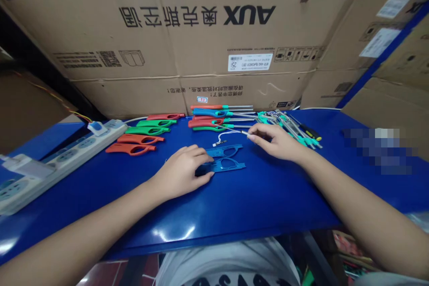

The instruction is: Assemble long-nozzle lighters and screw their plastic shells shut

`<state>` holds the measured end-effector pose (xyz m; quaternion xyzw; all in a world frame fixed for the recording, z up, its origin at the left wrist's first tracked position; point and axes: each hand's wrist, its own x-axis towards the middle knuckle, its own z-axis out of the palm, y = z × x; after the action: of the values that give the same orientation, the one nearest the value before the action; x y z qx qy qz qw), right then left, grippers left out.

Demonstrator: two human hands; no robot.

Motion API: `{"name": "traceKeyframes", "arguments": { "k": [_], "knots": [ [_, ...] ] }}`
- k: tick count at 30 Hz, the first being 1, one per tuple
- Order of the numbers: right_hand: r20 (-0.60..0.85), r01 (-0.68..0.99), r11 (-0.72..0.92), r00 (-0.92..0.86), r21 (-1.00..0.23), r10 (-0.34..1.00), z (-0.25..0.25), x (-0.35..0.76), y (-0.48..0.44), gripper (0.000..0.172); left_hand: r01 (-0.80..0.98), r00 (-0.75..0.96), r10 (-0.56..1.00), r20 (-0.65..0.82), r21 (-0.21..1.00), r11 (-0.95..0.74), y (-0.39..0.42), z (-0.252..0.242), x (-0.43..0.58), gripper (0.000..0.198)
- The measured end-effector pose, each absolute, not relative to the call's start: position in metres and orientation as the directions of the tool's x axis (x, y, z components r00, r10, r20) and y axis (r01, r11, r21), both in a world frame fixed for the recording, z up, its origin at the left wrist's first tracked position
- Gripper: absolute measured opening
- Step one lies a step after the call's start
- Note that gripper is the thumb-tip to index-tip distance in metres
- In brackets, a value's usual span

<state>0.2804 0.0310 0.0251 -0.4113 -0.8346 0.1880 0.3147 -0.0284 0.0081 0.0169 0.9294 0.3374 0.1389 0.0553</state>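
Note:
Two blue plastic handle halves lie side by side at the middle of the blue table. My left hand is closed over their left ends, fingers and thumb on the nearer half. Just right of and above them, my right hand pinches a thin metal rod with white wires and a small white connector hanging from its left end. Behind the hands are stacked lighters with red, orange, blue and green handles and metal tubes.
At the left stands a white power strip with plugs, beside orange, red and green handle shells. A pile of metal rods with teal ends and a screwdriver lie at the right. A cardboard wall rises behind.

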Motion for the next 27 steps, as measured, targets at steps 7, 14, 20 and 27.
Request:
{"name": "traceKeyframes", "arguments": {
  "k": [7, 14, 20, 27],
  "knots": [
    [0.252, 0.544, 0.566, -0.546, -0.619, 0.799, 0.028, 0.274, 0.027, 0.027, 0.589, 0.55, 0.722, 0.42, 0.419, -0.692, 0.008, 0.019, -0.028, 0.04],
    [0.151, 0.547, 0.523, -0.583, -0.654, 0.798, 0.027, 0.277, 0.026, 0.027, 0.499, 0.6, 0.645, 0.474, 0.408, -0.765, -0.002, 0.016, -0.022, 0.009],
    [0.047, 0.542, 0.485, -0.632, -0.686, 0.773, 0.032, 0.279, 0.024, 0.025, 0.479, 0.569, 0.649, 0.505, 0.437, -0.761, -0.007, 0.018, -0.019, 0.022],
    [-0.106, 0.556, 0.467, -0.714, -0.688, 0.692, 0.036, 0.283, 0.024, 0.035, 0.381, 0.546, 0.633, 0.549, 0.51, -0.771, -0.007, 0.024, -0.018, 0.014]
  ]
}}
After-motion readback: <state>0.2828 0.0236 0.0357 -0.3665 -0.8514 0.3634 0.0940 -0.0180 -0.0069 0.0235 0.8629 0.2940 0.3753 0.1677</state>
